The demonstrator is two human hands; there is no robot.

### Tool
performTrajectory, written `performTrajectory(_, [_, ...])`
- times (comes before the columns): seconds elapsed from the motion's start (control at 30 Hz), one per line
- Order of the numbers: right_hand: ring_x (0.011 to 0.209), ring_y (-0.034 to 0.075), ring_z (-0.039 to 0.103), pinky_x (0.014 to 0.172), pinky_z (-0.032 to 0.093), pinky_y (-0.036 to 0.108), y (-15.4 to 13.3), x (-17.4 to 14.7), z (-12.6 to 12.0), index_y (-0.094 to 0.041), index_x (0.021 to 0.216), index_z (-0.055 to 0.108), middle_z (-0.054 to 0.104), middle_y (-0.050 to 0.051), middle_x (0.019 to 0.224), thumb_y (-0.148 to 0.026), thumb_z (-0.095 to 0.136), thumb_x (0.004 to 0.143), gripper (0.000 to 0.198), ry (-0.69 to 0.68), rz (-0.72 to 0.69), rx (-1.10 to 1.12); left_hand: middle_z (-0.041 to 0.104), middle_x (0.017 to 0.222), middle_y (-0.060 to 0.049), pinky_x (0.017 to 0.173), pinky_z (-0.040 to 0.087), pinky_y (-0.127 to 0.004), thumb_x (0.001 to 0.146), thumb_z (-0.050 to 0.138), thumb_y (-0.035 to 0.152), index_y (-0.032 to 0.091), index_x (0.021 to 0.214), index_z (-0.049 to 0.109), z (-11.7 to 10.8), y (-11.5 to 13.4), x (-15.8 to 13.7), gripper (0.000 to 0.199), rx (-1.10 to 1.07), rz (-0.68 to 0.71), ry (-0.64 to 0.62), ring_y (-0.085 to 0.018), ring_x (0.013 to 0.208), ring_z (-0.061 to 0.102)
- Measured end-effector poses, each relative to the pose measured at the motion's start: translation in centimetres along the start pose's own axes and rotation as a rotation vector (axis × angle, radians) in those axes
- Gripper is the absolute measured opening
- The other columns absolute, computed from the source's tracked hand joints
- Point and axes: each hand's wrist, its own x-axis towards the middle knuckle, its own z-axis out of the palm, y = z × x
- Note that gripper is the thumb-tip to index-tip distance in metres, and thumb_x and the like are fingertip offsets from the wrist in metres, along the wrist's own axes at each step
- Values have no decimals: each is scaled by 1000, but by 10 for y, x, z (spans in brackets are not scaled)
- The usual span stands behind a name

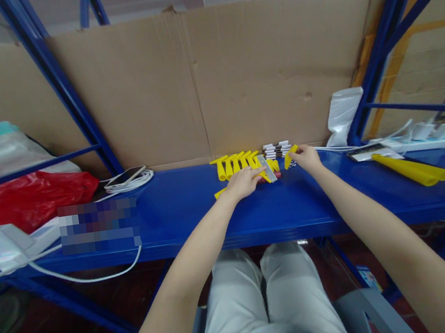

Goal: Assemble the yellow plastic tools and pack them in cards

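My left hand (245,182) is closed on a yellow tool with a flat grey blade (267,168), like a scraper, low over the blue shelf. Part of it is hidden by my fingers. Between the fingertips of my right hand (308,158) is a small, angled yellow plastic piece (290,156). A row of similar yellow plastic pieces (229,169) stands behind my left hand. Past them lies a stack of small white-and-black parts (276,150). Tiny bits and a dark red item are beside my left fingers, too small to make out.
The blue shelf (178,205) is backed by a cardboard sheet (259,74). To the left are a phone (125,176), white cables and a red bag (38,196). On the right lie long yellow tubes (411,168), a power strip (428,141) and a white pouch (343,115).
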Motion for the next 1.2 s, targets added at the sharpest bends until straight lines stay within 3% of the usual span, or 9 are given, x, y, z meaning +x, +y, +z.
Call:
performTrajectory(0.13, [64,17,63,60,50,28,-9,-1,-3,-22,77,52,64,4,70,-36,61,89,21,28,191,341,67,132,-7,101,49,-36,101,47,32,33,144,57,0,-1,1,44,2,0,-4,-24,119,63])
performTrajectory(0.27, [47,12,54,46,44,24,-22,-9,-9,-22,89,49,56,-1,61,-34,55,96,15,-154,322,672,68,131,-7,102,49,-37,101,48,32,32,143,58,2,-2,2,43,-12,2,5,-24,119,63])
performTrajectory(0.47, [48,9,51,48,45,22,-35,-18,-15,-17,85,55,60,1,63,-16,64,87,9,-408,332,944,68,134,-7,102,49,-38,101,49,32,32,144,57,3,-4,3,44,-32,8,8,-24,121,63])
performTrajectory(0.77, [78,18,66,72,52,29,-47,-28,0,-16,72,67,70,6,72,-38,84,71,28,-373,169,781,60,145,-7,105,47,-36,99,52,29,31,153,43,1,-2,1,55,-62,-23,13,-24,130,58])
performTrajectory(0.93, [91,19,66,84,51,32,-56,-36,10,-17,67,68,73,6,89,-43,85,65,31,-303,50,668,66,136,-14,101,49,-39,98,53,31,21,156,31,0,1,1,63,-80,-100,19,-28,123,63])
performTrajectory(1.07, [96,21,65,89,51,34,-58,-39,19,-17,67,69,72,7,100,-39,81,66,25,-279,-1,636,69,127,-16,98,51,-40,98,52,33,18,147,37,0,1,1,53,-88,-114,8,-29,118,65])
performTrajectory(1.2, [95,22,64,87,51,35,-58,-39,21,-18,63,68,72,7,97,-42,79,65,27,-269,-43,594,68,128,-15,97,51,-40,98,53,32,20,138,43,1,2,1,44,-112,-95,24,-28,119,65])
